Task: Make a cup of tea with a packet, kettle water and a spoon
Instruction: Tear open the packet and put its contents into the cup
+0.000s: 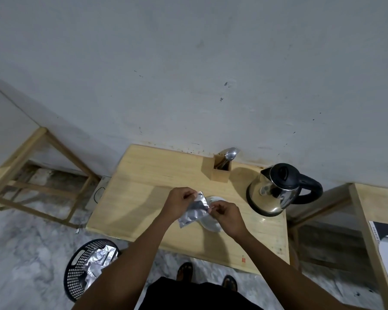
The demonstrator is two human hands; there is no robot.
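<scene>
A silver foil packet [194,212] is held between both hands above the wooden table [143,186]. My left hand [180,202] pinches its top left corner and my right hand [226,218] pinches its right edge. Under the packet stands a white cup [212,224], mostly hidden by the packet and my right hand. A steel kettle [276,193] with a black lid and handle stands on its base at the table's right. A spoon [229,155] and a fork stick up from a wooden holder [217,174] at the back.
A black perforated basket [85,267] with crumpled foil packets stands on the floor at the left. A wooden frame [43,166] stands at the far left, another wooden table [379,209] at the right. The wall lies directly behind the table.
</scene>
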